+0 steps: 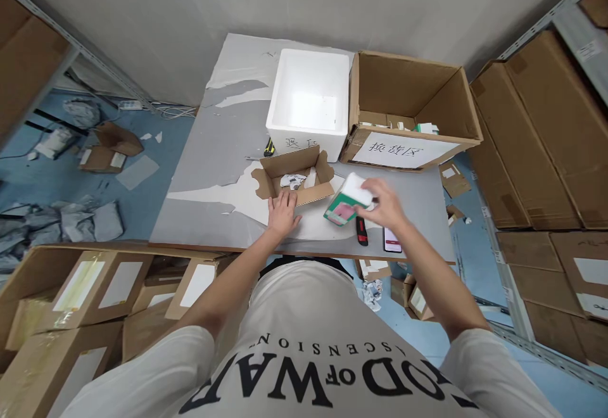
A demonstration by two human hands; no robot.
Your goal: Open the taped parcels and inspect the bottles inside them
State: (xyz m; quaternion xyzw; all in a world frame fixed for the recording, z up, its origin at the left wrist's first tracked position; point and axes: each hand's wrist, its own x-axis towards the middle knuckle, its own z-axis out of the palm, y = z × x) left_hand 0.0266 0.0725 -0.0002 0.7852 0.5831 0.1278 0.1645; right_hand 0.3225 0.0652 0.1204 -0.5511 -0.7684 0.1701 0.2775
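My left hand (284, 213) lies against the near wall of a small open cardboard box (316, 194), fingers spread and thumb out to the side. Crumpled paper (292, 181) lies inside that box. Just to its right, my right hand (382, 204) grips a white and green carton (342, 208) with a pink picture on one face. The carton is tilted over the table, and the hand is slightly blurred. Below it lies a black and red box cutter (361, 231). A phone (392, 239) with a lit screen rests near the table's front edge.
At the back of the grey table (199, 215) stand a white foam box (308, 128) and a large open carton (413, 152) with a handwritten label. A yellow and black cutter (269, 148) lies left of the foam box. Stacked cartons (541, 133) flank the right side.
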